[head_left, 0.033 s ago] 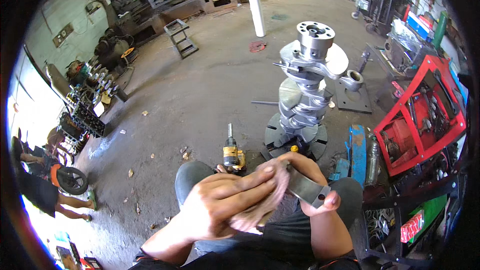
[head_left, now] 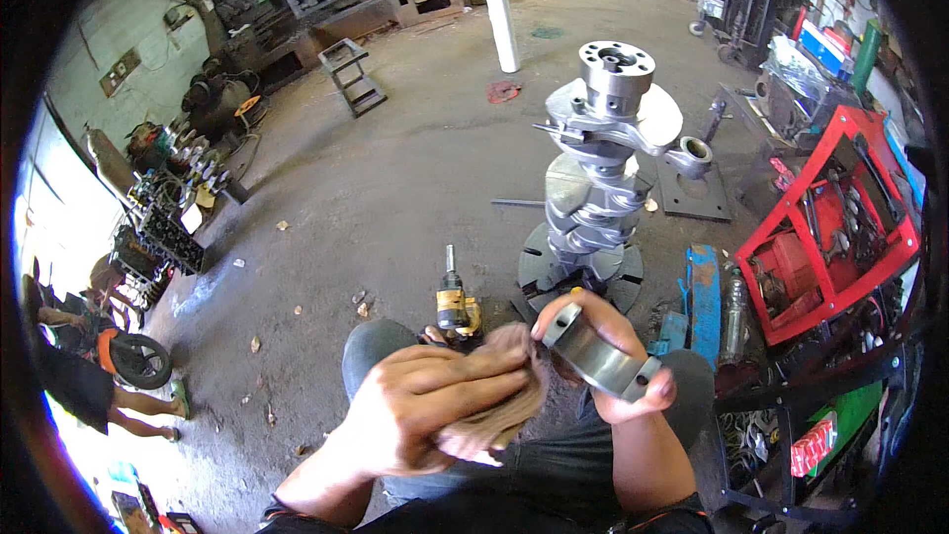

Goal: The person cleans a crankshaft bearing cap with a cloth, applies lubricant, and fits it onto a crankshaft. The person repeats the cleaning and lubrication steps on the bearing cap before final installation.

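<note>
Turned over since the earlier frame: the half-ring metal part [head_left: 596, 357], lower centre of the frame, now showing its curved inner face, which I judge gives the cloth [head_left: 494, 430] a fresh surface. My right grip [head_left: 631, 417] is clamped on the part, my left grip [head_left: 417, 403] on the cloth. Beyond sits the drill [head_left: 452, 307], then the upright crankshaft [head_left: 591, 206].

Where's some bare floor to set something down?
A broad bare stretch of floor lies between the yellow power tool and the dark metal frame beyond. Right of your right hand it's crowded, with the blue bar and red rack close together.
</note>
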{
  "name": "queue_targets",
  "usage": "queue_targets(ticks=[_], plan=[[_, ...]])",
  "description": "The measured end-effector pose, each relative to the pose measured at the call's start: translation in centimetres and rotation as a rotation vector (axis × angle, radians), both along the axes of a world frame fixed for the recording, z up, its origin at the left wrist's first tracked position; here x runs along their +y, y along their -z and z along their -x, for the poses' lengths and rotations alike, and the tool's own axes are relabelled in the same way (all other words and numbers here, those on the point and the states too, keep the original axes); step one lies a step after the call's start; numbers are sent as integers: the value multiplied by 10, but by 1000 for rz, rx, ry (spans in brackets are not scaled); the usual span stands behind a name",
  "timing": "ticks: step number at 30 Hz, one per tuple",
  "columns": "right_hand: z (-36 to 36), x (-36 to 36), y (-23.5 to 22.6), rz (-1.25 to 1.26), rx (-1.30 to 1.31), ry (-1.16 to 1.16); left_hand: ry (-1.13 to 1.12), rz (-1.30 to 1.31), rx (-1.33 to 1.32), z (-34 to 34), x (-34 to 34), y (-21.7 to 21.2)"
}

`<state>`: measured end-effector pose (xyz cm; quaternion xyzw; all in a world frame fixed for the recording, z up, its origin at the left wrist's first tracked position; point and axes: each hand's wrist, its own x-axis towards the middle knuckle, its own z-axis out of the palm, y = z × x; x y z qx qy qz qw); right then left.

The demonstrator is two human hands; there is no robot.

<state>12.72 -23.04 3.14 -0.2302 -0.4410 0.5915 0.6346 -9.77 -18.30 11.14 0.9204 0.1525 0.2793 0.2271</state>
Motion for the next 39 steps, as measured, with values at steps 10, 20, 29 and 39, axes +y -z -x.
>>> queue_targets(ticks=[10,20,29,39], plan=[[2,18,12,40,-344,137,106,-26,-88,-24,-8,-4],[-14,6,-2,136,72,112,149,190,-20,-17,-14,27],[-6,7,1,-22,-45,-31,-148,-307,-43,-30,-7,37],[-6,13,-5,-256,-529,-63,244,731,-251,-18,-28,61]])
